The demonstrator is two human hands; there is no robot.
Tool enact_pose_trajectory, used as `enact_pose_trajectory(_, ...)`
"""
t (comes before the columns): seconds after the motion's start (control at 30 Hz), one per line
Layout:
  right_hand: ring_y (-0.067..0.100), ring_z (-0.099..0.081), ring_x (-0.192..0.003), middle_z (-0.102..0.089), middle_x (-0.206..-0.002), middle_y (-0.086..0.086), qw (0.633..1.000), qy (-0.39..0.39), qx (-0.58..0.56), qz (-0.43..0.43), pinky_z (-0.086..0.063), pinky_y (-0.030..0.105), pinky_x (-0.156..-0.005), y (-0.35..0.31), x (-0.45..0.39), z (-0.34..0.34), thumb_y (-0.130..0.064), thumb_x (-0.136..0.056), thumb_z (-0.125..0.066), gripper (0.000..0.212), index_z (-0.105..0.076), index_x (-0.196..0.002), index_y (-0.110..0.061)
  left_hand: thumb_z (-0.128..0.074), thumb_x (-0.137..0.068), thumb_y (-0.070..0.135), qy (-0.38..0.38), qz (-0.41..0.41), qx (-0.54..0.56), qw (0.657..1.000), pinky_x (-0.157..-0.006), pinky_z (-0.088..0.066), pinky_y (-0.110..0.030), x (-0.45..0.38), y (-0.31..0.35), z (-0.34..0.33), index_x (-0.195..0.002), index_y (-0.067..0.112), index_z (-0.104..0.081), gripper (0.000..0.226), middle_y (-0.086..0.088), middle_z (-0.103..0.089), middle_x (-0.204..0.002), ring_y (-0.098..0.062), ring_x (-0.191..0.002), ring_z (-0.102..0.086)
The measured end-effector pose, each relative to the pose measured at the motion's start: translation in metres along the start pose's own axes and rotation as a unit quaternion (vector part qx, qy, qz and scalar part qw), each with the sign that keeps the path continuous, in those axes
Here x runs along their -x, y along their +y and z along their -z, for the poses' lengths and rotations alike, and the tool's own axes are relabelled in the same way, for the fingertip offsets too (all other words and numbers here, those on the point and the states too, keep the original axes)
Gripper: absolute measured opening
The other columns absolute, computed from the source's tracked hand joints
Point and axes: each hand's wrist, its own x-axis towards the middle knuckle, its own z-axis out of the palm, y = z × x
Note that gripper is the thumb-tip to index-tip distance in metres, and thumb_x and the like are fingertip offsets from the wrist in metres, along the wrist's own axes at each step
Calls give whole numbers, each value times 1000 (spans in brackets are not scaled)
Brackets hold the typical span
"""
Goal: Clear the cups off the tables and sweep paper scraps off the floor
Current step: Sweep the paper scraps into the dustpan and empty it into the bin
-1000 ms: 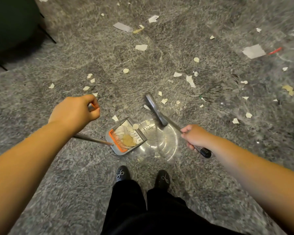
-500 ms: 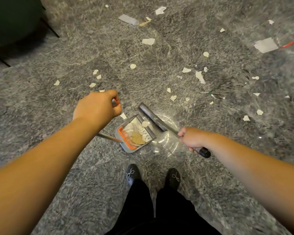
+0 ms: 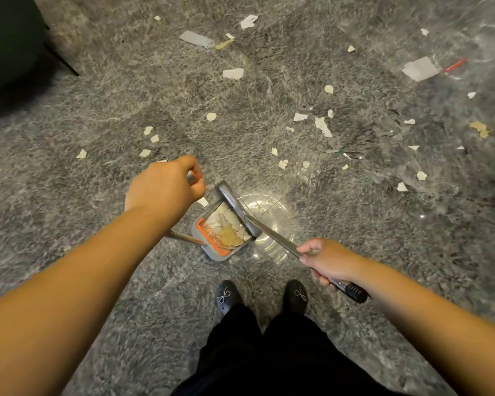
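A grey dustpan (image 3: 212, 254) with an orange comb edge sits on the grey marble floor just ahead of my shoes, holding white and tan scraps. My left hand (image 3: 163, 190) grips the top of its long handle. My right hand (image 3: 326, 260) grips the broom handle (image 3: 272, 237), whose grey head (image 3: 235, 205) lies across the pan's open mouth. Several paper scraps (image 3: 322, 125) lie scattered over the floor beyond the pan, with one scrap (image 3: 203, 201) right beside the pan's far corner.
A dark green seat on thin black legs (image 3: 9, 44) stands at the top left. A larger white sheet (image 3: 419, 68) and a red straw (image 3: 453, 65) lie at the far right. My two black shoes (image 3: 226, 297) stand just behind the pan.
The broom head has been drawn back toward me from the open floor to the pan's mouth. My left hand has shifted right with the dustpan handle.
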Motion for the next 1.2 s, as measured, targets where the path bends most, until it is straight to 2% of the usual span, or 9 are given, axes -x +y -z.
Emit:
enact_pose_trajectory(0.23, 12, -48, -37, -57, -63, 10, 993, 68, -91, -4, -39, 19, -38, -3, 18, 24, -15, -97, -53, 31, -53, -129, -14, -64, -86, 38, 7, -33, 8, 999, -51, -34, -29, -28, 5, 7, -83, 34, -54, 11, 1, -62, -72, -27, -66, -55)
enact_pose_trajectory(0.33, 12, -44, -34, -54, -63, 14, 987, 91, -132, -1, -37, 22, -37, -1, 20, 46, -10, -98, -51, 33, -50, -132, -8, -65, -86, 37, 21, -46, 9, 999, -51, -33, -29, -49, 17, 7, -82, 33, -54, 12, 4, -54, -65, -26, -63, -51)
enact_pose_trajectory(0.4, 12, -42, -31, -51, -59, 13, 983, 107, -146, -2, -35, 21, -34, 2, 17, 66, -8, -99, -49, 35, -49, -134, -7, -64, -86, 39, 24, -52, 3, 998, -51, -32, -29, -70, 30, 8, -82, 34, -54, 12, 3, -56, -66, -25, -64, -50)
enact_pose_trajectory(0.53, 19, -43, -42, -52, -61, 14, 977, 135, -167, -17, -35, 22, -34, 13, -1, 121, -9, -99, -49, 36, -47, -134, -4, -65, -84, 39, 26, -60, -11, 998, -53, -33, -30, -122, 59, 10, -81, 34, -55, 12, 0, -58, -71, -28, -67, -51)
enact_pose_trajectory(0.63, 17, -45, -37, -52, -56, 12, 974, 141, -172, -41, -34, 19, -32, 21, -24, 165, -11, -99, -49, 35, -47, -133, -3, -66, -84, 37, 16, -65, -25, 997, -56, -36, -31, -163, 83, 14, -83, 33, -57, 10, 0, -59, -75, -28, -70, -51)
enact_pose_trajectory(0.77, 14, -47, -34, -52, -43, 4, 977, 146, -138, -68, -37, 23, -38, 25, -56, 221, -15, -99, -49, 27, -51, -125, -7, -66, -85, 35, -16, -88, -42, 995, -58, -39, -31, -212, 111, 18, -83, 33, -56, 11, 0, -64, -81, -27, -71, -54)
enact_pose_trajectory(0.9, 17, -47, -37, -52, -49, 9, 978, 142, -128, -87, -34, 21, -35, 21, -81, 261, -12, -97, -51, 28, -49, -125, -9, -68, -84, 36, -20, -90, -56, 994, -53, -34, -29, -241, 127, 20, -83, 33, -57, 11, 3, -62, -77, -24, -68, -52)
enact_pose_trajectory(1.1, 18, -55, -47, -59, -56, 8, 992, 108, -11, -58, -41, 23, -45, -8, -109, 287, -16, -99, -46, 31, -53, -125, -2, -69, -83, 33, -8, -101, -66, 993, -58, -45, -33, -257, 134, 20, -82, 28, -59, 12, -1, -63, -74, -26, -66, -52)
enact_pose_trajectory(1.2, 15, -57, -49, -62, -60, 5, 993, 101, 37, -48, -41, 24, -49, -29, -119, 289, -21, -100, -46, 29, -51, -127, -12, -69, -84, 34, 1, -97, -83, 992, -55, -41, -30, -261, 134, 17, -83, 27, -61, 10, -3, -67, -76, -27, -64, -52)
